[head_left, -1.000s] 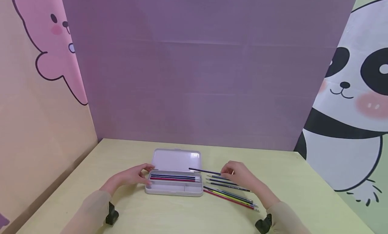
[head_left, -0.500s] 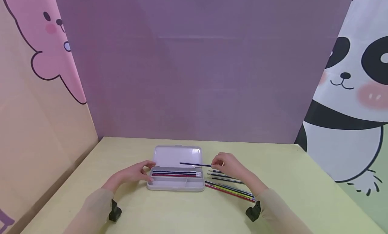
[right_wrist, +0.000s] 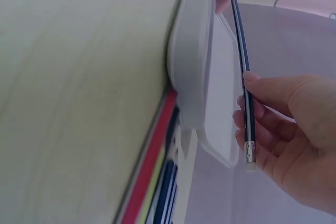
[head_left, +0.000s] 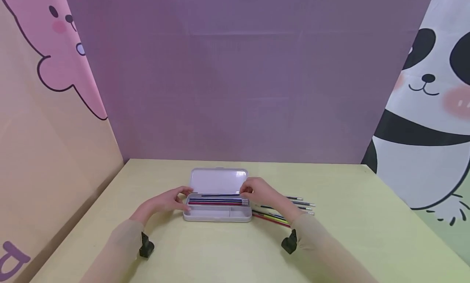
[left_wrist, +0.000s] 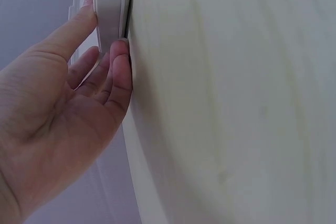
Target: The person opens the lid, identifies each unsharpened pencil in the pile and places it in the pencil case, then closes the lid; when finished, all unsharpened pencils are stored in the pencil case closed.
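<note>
Right hand point(head_left: 257, 192): pinches a dark blue pencil point(head_left: 220, 195) near its eraser end between thumb and fingertips, the shaft held level just above the open tray of the pencil case point(head_left: 216, 213); the right wrist view shows the same pencil point(right_wrist: 244, 82) running along the fingers, clear of the case's rim. Left hand point(head_left: 170, 200): fingers straight and relaxed, thumb and fingertips resting against the left end of the case, gripping nothing; the left wrist view shows those fingers point(left_wrist: 118, 72) touching the case's end wall. Pencil case: white, lid point(head_left: 218, 180) laid open toward the far side, standing on the pale yellow table point(head_left: 349, 234). Contents: pencils in the case point(head_left: 216, 201), blue and red, lying side by side in the rear compartment. Loose pencils point(head_left: 290, 209): several on the table just right of the case, partly hidden by the right forearm.
</note>
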The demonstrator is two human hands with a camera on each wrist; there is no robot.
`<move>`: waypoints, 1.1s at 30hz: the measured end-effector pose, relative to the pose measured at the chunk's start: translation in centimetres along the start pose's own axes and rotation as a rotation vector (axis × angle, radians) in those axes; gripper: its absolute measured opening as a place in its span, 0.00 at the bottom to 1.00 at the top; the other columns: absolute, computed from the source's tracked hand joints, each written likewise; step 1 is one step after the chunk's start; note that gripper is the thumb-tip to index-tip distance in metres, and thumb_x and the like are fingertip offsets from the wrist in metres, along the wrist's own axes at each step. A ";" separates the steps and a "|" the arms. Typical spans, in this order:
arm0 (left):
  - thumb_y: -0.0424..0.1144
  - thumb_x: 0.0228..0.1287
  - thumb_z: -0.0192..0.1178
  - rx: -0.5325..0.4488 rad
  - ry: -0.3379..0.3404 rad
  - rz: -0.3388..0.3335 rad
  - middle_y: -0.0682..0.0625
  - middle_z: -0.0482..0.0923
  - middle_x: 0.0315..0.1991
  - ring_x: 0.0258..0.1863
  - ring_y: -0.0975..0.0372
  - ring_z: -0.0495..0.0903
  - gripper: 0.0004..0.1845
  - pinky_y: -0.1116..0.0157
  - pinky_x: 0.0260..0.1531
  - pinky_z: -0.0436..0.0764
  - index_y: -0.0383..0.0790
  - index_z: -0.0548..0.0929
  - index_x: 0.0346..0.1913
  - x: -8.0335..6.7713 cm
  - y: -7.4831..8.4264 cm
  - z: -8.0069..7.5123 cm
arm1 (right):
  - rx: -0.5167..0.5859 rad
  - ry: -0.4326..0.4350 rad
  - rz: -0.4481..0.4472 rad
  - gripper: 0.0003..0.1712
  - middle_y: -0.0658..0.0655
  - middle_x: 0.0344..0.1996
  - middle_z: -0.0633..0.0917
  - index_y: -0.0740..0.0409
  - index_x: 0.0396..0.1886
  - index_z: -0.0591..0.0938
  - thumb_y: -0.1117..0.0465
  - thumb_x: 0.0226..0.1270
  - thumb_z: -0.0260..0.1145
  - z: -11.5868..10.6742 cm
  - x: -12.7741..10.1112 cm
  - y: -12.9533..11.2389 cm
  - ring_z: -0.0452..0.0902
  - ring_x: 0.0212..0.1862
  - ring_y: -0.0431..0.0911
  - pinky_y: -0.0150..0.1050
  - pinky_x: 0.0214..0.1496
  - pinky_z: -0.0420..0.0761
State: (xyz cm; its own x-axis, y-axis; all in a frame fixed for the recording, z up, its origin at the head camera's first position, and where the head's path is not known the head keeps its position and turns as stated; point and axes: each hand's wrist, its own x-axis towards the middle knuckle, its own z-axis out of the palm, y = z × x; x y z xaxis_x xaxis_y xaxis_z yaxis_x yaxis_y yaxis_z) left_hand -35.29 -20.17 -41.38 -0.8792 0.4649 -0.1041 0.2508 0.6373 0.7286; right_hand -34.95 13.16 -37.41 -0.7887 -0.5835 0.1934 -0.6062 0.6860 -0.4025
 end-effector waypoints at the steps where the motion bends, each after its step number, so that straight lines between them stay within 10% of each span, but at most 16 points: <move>1: 0.44 0.54 0.68 -0.003 0.002 -0.009 0.40 0.67 0.59 0.39 0.58 0.71 0.37 0.63 0.43 0.69 0.41 0.65 0.65 0.0 0.0 0.0 | -0.005 -0.009 0.001 0.02 0.49 0.28 0.81 0.58 0.32 0.84 0.64 0.61 0.66 0.2 0.2 -0.2 0.71 0.31 0.39 0.29 0.34 0.74; 33: 0.44 0.56 0.67 -0.005 -0.026 -0.014 0.39 0.65 0.61 0.40 0.57 0.72 0.37 0.61 0.47 0.69 0.41 0.63 0.66 -0.4 0.7 -0.1 | -0.033 -0.111 -0.026 0.03 0.51 0.25 0.81 0.59 0.27 0.83 0.64 0.59 0.68 3.5 3.0 -2.3 0.72 0.29 0.40 0.30 0.35 0.73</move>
State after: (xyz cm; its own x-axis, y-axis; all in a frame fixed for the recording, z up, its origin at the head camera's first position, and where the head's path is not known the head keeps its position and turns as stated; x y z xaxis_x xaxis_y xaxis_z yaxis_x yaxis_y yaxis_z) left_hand -34.82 -19.93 -40.76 -0.8715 0.4723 -0.1317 0.2368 0.6406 0.7304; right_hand -35.55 8.31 -39.05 -0.7576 -0.6447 0.1024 -0.6308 0.6827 -0.3689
